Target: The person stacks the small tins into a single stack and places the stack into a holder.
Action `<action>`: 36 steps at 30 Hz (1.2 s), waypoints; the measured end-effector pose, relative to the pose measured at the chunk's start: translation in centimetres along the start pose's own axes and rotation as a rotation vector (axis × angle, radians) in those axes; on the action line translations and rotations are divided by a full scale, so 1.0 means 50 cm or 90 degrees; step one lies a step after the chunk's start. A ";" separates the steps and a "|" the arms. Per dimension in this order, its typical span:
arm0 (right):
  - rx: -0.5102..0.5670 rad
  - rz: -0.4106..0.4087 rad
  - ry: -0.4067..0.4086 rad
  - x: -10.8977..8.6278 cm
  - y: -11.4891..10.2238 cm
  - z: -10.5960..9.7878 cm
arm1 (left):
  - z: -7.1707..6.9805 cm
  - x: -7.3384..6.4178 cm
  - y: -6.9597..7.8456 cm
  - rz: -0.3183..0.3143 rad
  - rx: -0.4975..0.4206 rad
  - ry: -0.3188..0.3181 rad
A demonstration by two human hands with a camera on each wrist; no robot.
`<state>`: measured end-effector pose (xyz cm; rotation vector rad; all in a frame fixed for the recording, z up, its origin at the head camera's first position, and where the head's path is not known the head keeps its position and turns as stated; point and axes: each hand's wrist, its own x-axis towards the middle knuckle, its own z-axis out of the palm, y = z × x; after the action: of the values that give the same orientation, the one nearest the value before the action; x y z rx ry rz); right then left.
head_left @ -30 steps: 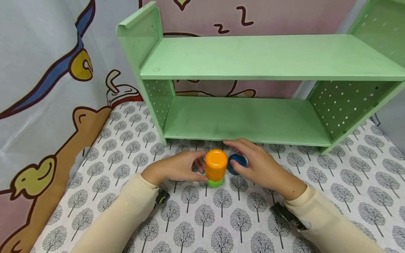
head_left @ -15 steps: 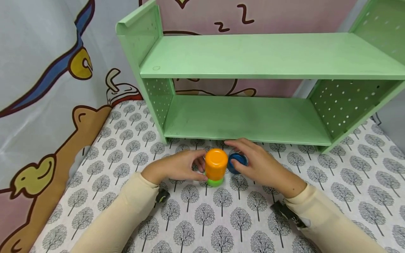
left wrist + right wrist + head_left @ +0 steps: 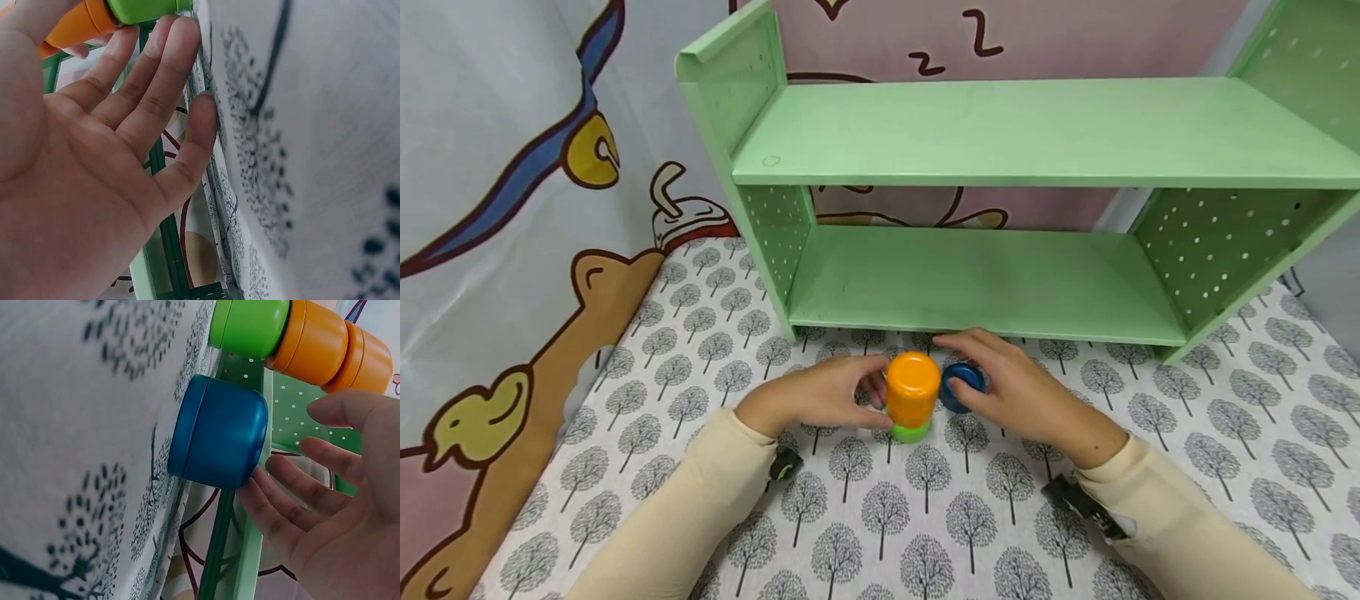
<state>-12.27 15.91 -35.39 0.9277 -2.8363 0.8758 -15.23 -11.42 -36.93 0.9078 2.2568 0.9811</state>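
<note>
A stack of small cups stands on the cloth between the hands, a green cup [image 3: 911, 434] at the bottom. Two orange cups [image 3: 315, 342] sit above it in the right wrist view; from the head, the orange top [image 3: 914, 372] shows most. Just right of the stack, a dark blue cup [image 3: 222, 434] rests bottom up on the cloth, partly hidden by the right hand in the head view. My left hand [image 3: 826, 393] lies at the stack's left side, fingers loosely extended and thumb tip near the green cup. Fingertips of my right hand [image 3: 1011, 390] touch or nearly touch the blue cup.
A pale green two-level shelf [image 3: 1000, 283] stands behind the cups, its lower board's front edge close beyond the fingertips. The table has a white tree-print cloth [image 3: 880, 533]. A cartoon-print curtain [image 3: 512, 250] hangs at the left and behind.
Hands and cups stay in nearly the same places. The head view has shifted very slightly, and the blue cup's round top shows a little more plainly than a second ago.
</note>
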 end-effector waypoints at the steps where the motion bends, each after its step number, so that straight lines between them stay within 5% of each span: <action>1: 0.002 0.003 -0.004 0.000 0.000 -0.001 | 0.000 0.000 0.000 0.000 0.000 0.001; 36: -0.003 0.005 -0.026 -0.001 0.007 -0.004 | 0.002 -0.002 -0.003 0.004 -0.010 0.002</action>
<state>-12.46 16.29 -35.42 0.9466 -2.8768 0.8604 -15.15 -11.49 -37.09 0.9085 2.2467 1.0027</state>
